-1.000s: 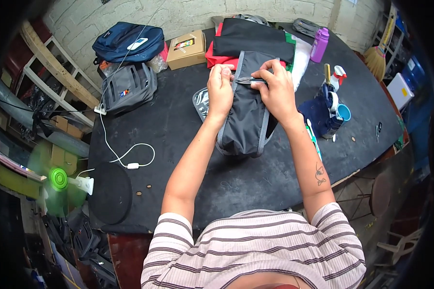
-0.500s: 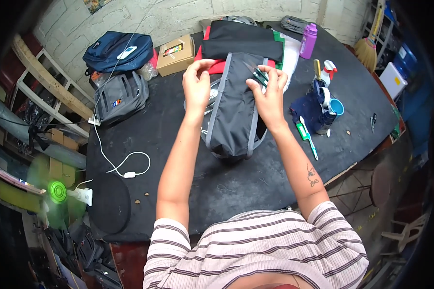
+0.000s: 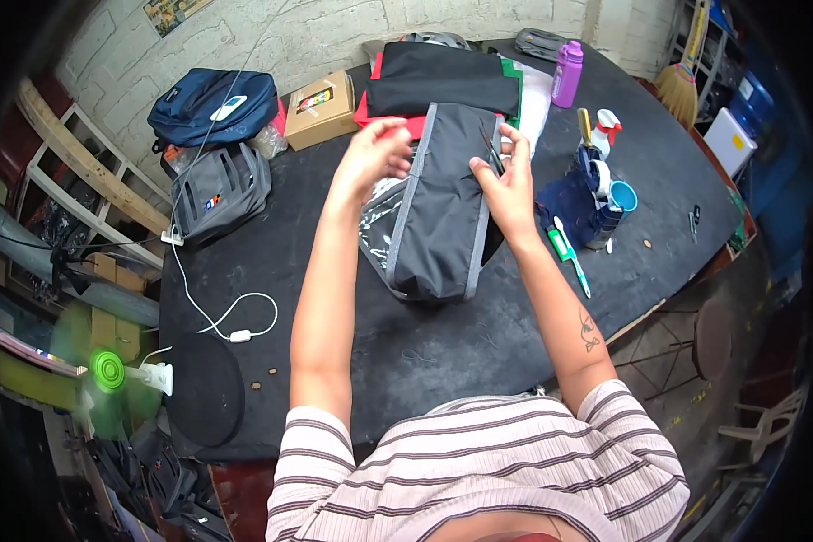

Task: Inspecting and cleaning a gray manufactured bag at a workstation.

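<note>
Flattened since before, the grey bag (image 3: 438,203) lies on the black table (image 3: 479,352), both hands (image 3: 506,185) gripping its edges.

dark bag (image 3: 438,203) with grey trim | lying lengthwise on black table | both hands gripping its far end | clear pouch peeking out left

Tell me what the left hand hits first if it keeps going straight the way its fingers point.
The left hand has its fingers curled toward the far right, over the top edge of the dark grey bag. Going straight on, it would likely meet the folded black fabric just beyond, though depth is hard to judge.
</note>
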{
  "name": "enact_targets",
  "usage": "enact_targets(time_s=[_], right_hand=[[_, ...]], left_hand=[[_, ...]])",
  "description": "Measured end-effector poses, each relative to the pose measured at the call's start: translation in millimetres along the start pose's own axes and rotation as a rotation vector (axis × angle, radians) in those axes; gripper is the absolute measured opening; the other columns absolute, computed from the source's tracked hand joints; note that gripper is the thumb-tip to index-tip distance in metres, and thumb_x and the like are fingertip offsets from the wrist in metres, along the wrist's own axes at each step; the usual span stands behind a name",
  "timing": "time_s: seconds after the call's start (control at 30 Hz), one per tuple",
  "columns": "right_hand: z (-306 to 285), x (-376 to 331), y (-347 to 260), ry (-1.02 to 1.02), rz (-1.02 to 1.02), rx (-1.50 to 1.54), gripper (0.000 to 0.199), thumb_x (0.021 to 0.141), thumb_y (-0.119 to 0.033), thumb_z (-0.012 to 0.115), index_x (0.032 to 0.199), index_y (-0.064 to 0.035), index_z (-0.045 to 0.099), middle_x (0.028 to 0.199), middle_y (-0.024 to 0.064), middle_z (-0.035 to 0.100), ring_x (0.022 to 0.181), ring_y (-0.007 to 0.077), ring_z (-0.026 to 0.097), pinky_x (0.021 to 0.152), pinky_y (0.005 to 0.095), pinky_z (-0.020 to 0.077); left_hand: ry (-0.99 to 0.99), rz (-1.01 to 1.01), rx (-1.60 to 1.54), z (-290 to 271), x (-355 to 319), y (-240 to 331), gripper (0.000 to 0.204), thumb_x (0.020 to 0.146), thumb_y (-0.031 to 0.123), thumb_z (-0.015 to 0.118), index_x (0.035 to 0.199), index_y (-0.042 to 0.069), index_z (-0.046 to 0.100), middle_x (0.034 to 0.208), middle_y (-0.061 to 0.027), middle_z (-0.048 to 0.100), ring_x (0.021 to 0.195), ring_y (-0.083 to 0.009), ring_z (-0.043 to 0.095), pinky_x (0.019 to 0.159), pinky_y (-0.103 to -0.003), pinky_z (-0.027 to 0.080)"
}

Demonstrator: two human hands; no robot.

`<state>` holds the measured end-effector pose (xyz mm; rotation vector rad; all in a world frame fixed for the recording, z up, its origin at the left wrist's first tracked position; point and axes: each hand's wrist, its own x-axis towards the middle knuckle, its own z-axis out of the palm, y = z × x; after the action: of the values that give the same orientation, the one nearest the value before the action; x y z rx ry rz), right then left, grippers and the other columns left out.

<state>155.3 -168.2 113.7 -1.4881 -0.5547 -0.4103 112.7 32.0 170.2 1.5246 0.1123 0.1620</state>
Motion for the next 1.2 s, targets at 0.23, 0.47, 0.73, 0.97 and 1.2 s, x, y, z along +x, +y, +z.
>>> enact_targets(time_s=[0.23, 0.47, 0.73, 0.97, 1.2], right_hand=[[12.6, 14.4, -41.4, -0.087, -0.074, 0.325, 0.053, 0.082, 0.008, 0.057, 0.129, -0.0045, 0.038, 0.102, 0.0044, 0.051, 0.087, 0.0084, 0.052, 0.076, 0.0206, 0.044], [23.7, 1.7, -25.5, -0.048, -0.114, 0.238, 0.052, 0.08, 0.011, 0.056, 0.127, -0.0038, 0.04, 0.109, 0.0081, 0.048, 0.09, 0.0091, 0.055, 0.073, 0.0208, 0.0451], [14.2, -6.3, -36.8, -0.053, -0.154, -0.009, 0.053, 0.078, 0.006, 0.062, 0.125, -0.0033, 0.041, 0.11, 0.0136, 0.045, 0.098, 0.0226, 0.054, 0.08, 0.0328, 0.0468], [14.1, -23.5, -65.3, -0.047, -0.508, -0.525, 0.039, 0.071, -0.009, 0.073, 0.108, -0.0136, 0.063, 0.108, 0.013, 0.045, 0.093, 0.0302, 0.048, 0.08, 0.0392, 0.0399], [20.8, -23.6, -71.9, -0.072, -0.515, -0.515, 0.027, 0.068, -0.008, 0.073, 0.094, -0.0134, 0.068, 0.102, 0.0094, 0.048, 0.09, 0.0276, 0.05, 0.075, 0.0375, 0.0386]], left_hand=[[0.255, 0.536, 0.168, 34.2, -82.6, 23.4, 0.019, 0.084, 0.005, 0.063, 0.102, 0.002, 0.067, 0.091, -0.0038, 0.061, 0.075, -0.0094, 0.059, 0.064, -0.022, 0.047], [0.682, 0.846, 0.764, 52.2, -87.4, -31.7, 0.025, 0.075, -0.001, 0.071, 0.099, -0.001, 0.066, 0.102, -0.0128, 0.062, 0.085, -0.0227, 0.063, 0.067, -0.031, 0.051], [0.797, 0.726, 0.919, 54.6, -77.3, -23.1, 0.011, 0.093, 0.009, 0.051, 0.087, 0.0, 0.054, 0.069, -0.0098, 0.055, 0.066, -0.0229, 0.057, 0.061, -0.037, 0.044], [0.593, 0.572, 0.115, 39.2, -66.6, -33.4, 0.017, 0.097, 0.009, 0.046, 0.084, -0.002, 0.052, 0.07, 0.0023, 0.048, 0.063, -0.0057, 0.038, 0.056, -0.023, 0.036], [0.592, 0.572, 0.093, 44.2, -72.9, -27.9, 0.018, 0.097, 0.009, 0.046, 0.085, -0.002, 0.052, 0.071, -0.0002, 0.05, 0.063, -0.0067, 0.039, 0.057, -0.024, 0.036]])
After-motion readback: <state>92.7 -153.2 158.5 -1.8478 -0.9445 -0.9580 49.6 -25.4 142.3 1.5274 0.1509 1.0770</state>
